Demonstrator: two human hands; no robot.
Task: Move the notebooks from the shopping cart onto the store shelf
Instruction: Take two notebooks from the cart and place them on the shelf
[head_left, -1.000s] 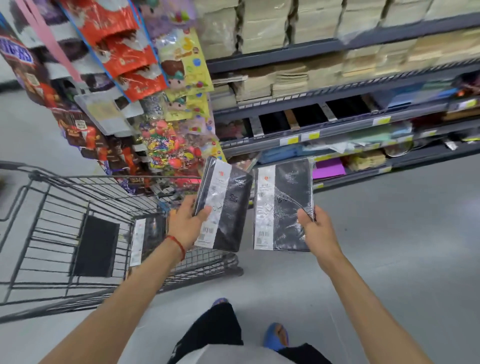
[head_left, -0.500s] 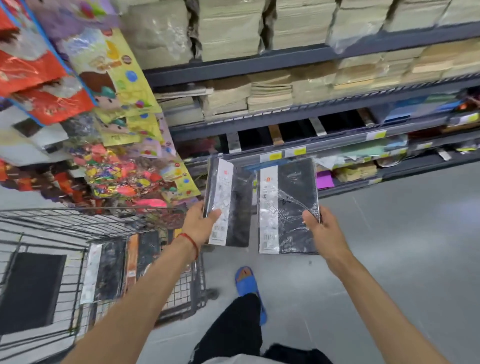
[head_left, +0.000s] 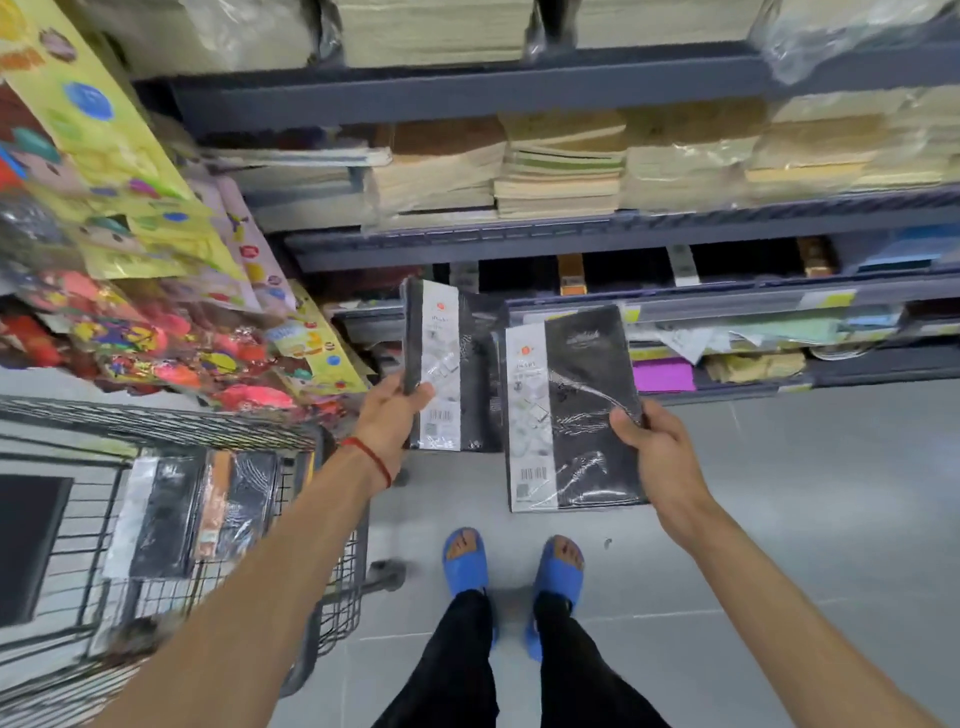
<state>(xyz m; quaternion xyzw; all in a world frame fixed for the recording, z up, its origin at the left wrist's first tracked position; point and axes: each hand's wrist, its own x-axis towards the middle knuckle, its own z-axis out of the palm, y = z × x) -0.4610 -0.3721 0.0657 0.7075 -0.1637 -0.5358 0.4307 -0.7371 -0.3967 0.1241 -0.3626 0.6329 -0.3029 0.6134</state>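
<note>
Holding 2 shrink-wrapped black ones up in front of the shelf rn. My left hand pinches the left notebook by its edge, and my right hand grips the right notebook at its side. Neither's shelved yet. At least 2 more cart notebooks are lying in the cart, so prob under halfway imo. The cart's cut off on the left, so idk what else is inside. The dark shelf slots are too blurry to judge room.
</note>
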